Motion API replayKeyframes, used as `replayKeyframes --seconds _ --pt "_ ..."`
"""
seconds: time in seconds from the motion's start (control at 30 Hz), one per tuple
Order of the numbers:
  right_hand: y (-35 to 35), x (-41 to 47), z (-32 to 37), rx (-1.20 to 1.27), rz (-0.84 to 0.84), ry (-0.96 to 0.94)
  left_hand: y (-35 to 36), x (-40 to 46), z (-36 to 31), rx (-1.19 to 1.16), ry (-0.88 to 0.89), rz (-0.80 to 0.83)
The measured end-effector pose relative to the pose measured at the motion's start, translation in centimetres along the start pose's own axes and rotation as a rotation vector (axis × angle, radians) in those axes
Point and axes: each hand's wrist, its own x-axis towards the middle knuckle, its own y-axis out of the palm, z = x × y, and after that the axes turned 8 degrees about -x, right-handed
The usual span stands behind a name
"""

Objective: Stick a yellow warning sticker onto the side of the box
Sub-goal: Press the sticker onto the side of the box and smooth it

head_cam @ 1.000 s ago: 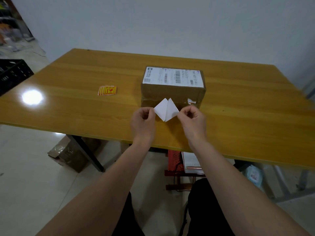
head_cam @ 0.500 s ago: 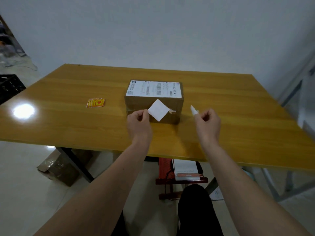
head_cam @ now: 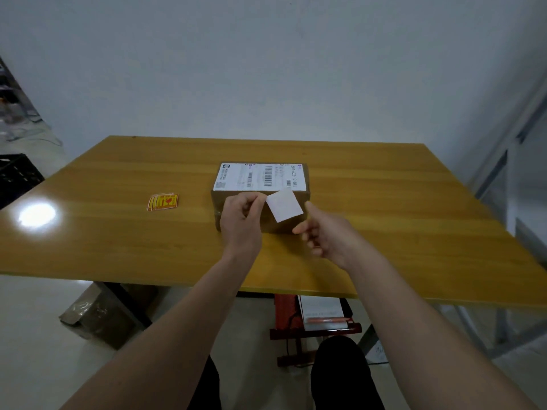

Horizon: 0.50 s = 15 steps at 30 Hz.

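Observation:
A brown cardboard box (head_cam: 273, 225) with a white shipping label (head_cam: 260, 176) on top stands in the middle of the wooden table (head_cam: 118, 226). My left hand (head_cam: 241, 217) pinches the left edge of a square sticker (head_cam: 284, 205), whose white back faces me, just in front of the box's near side. My right hand (head_cam: 325, 232) hovers to the right of it with its fingers apart and the index finger close to the sticker's right edge; I see nothing in it. A small stack of yellow warning stickers (head_cam: 162, 201) lies on the table to the left of the box.
A black crate (head_cam: 14, 176) sits at the far left, beyond the table. Under the table are a cardboard box (head_cam: 97, 315) and a red stool (head_cam: 319, 327) with papers on it. A grey metal frame (head_cam: 503, 173) stands at the right.
The two white halves came apart. My right hand pulled away to the right with a small white piece, then returned beside the sticker. My left hand kept the sticker before the box.

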Motion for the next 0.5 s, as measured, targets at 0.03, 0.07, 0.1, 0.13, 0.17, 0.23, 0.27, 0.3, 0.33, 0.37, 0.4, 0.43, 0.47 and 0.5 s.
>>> replayKeyframes --seconds 0.03,0.07,0.1,0.13,0.17,0.23,0.27,0.3,0.33,0.37,0.4,0.43,0.47,0.5 --pt "0.3 0.0 0.2 0.060 0.076 0.043 -0.1 0.1 -0.1 0.003 0.023 0.014" --pt "0.5 0.1 0.4 0.113 0.135 0.061 -0.2 0.2 -0.1 0.007 0.040 0.025" --pt "0.8 0.1 0.6 0.164 0.184 0.063 -0.3 0.3 -0.1 0.012 0.053 0.032" --pt "1.0 0.2 0.6 0.214 0.225 0.058 -0.5 0.4 -0.1 0.014 0.061 0.035" --pt "1.2 0.1 0.7 0.266 0.259 0.053 -0.6 0.5 0.0 0.013 0.068 0.035" --pt "1.4 0.1 0.7 0.340 0.290 0.047 -0.9 0.6 0.0 0.006 0.076 0.039" --pt "1.5 0.3 0.6 0.357 0.284 0.040 -1.0 0.6 0.1 -0.001 0.076 0.045" --pt "1.6 0.4 0.5 0.365 0.268 0.027 -1.1 0.7 0.2 -0.013 0.072 0.053" --pt "1.7 0.6 0.4 0.371 0.246 0.012 -1.2 0.7 0.3 -0.026 0.062 0.062" --pt "1.9 0.7 0.4 0.374 0.219 -0.005 -1.3 0.8 0.4 -0.046 0.043 0.070" --pt "2.0 0.9 0.3 0.370 0.188 -0.024 -1.4 0.8 0.4 -0.079 0.010 0.074" --pt "2.2 1.1 0.2 0.357 0.159 -0.047 -1.4 0.8 0.3 -0.122 -0.035 0.077" --pt "2.3 1.3 0.1 0.332 0.131 -0.072 -1.5 0.8 0.2 -0.160 -0.081 0.078" --pt "2.4 1.4 0.0 0.300 0.103 -0.096 -1.6 0.8 0.1 -0.181 -0.115 0.074"
